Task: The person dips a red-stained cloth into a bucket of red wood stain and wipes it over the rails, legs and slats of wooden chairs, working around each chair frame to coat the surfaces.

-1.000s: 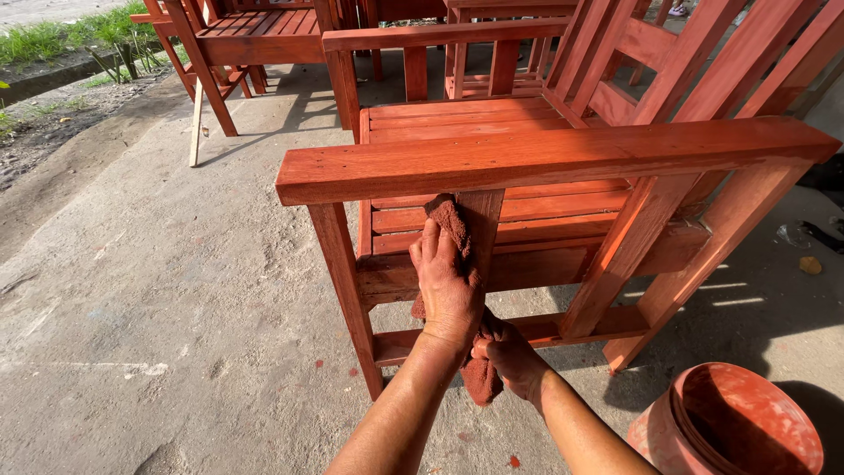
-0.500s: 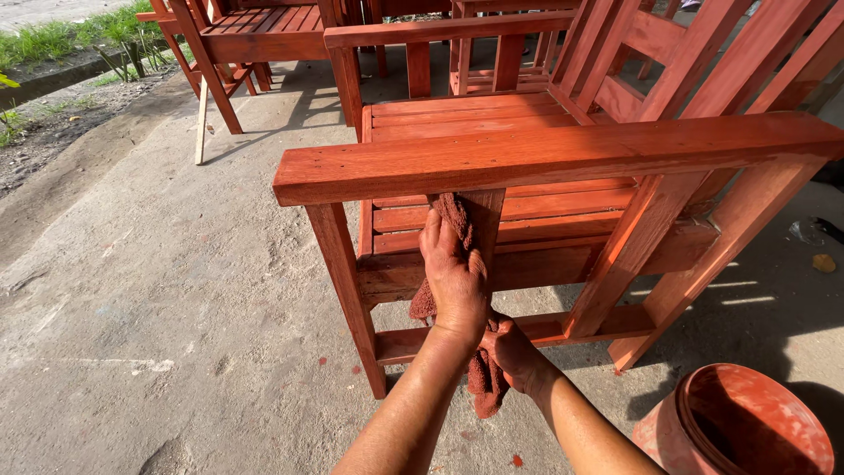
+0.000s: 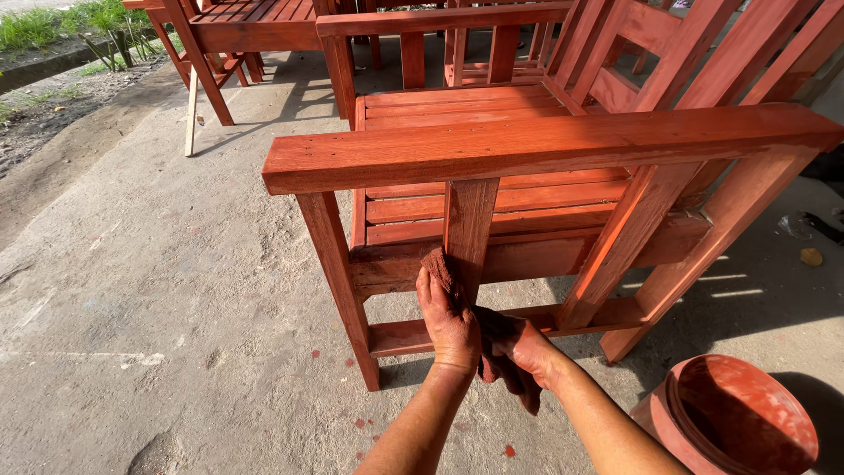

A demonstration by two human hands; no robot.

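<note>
A red-stained wooden armchair (image 3: 545, 145) stands side-on in front of me on a concrete floor. My left hand (image 3: 448, 321) presses a stain-soaked brown rag (image 3: 437, 264) against the middle upright slat (image 3: 468, 224) under the armrest, low on the slat. Right beside it, my right hand (image 3: 519, 352) grips the hanging lower end of the rag, near the bottom side rail (image 3: 413, 334). Both hands are covered in red stain.
A red-stained round pot (image 3: 734, 422) sits on the floor at lower right. More red wooden chairs (image 3: 237, 26) stand behind and to the left. Bare concrete with red drips lies to the left, with soil and grass (image 3: 44, 26) at the far left.
My left hand has slid the rag down the upright slat, from just under the armrest to near the lower rail. The right hand stayed beside it, and the view moved closer.
</note>
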